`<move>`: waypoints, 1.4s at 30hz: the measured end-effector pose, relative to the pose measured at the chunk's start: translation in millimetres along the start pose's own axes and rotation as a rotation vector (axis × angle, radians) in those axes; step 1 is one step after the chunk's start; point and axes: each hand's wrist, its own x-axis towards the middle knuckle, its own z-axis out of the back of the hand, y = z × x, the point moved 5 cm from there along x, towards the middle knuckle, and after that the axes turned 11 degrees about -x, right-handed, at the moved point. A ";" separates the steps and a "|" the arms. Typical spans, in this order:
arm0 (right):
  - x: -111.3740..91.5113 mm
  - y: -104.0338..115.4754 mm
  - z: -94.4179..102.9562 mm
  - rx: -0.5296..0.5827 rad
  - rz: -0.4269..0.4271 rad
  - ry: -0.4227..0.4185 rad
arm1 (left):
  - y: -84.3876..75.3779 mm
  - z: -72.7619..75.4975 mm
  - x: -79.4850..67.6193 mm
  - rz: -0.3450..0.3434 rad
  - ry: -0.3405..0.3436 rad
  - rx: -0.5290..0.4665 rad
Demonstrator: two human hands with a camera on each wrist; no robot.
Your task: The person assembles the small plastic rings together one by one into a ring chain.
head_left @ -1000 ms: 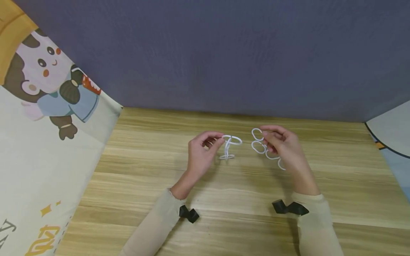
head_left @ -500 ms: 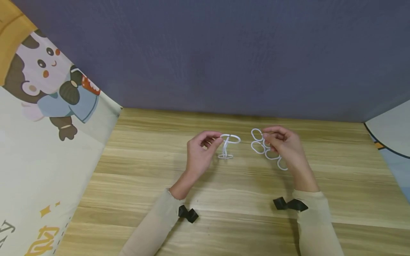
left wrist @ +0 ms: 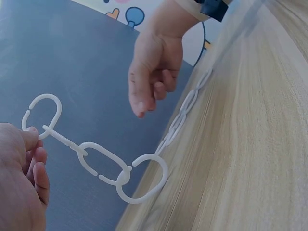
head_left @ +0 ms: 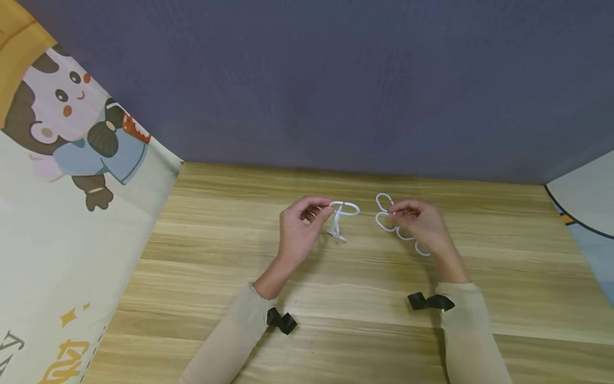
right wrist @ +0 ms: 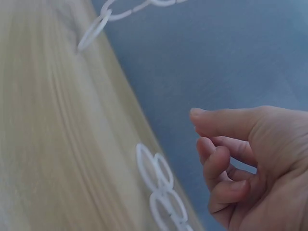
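Observation:
My left hand pinches the top link of a short chain of white plastic links between thumb and fingertips. In the left wrist view the pinched link has a small gap in its side, and the lowest ring comes down at the tabletop. To the right, several more white links lie clustered on the wood. Over them is my right hand, its fingers loosely bent and thumb apart, with nothing held in the right wrist view. From the head, its fingertips overlap the nearest links.
The wood-grain table spreads under both hands. A dark blue-grey panel rises along its far edge. A white wall with a cartoon figure stands at the left. Each sleeve carries a black camera mount.
My right hand has come slightly closer to me and left, over the clustered links. The lower end of the hanging chain has swung and tilted; my left hand has barely moved.

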 end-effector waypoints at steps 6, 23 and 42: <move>-3.1 -9.4 -8.2 -0.095 0.004 0.002 | -1.2 2.7 -3.2 0.000 0.010 -0.004; -7.5 -16.7 -22.1 -0.349 0.016 0.032 | -0.6 5.2 -6.8 -0.006 0.035 -0.013; -21.8 3.7 -21.1 -0.293 0.138 0.059 | 0.6 8.5 -10.7 -0.003 0.052 -0.021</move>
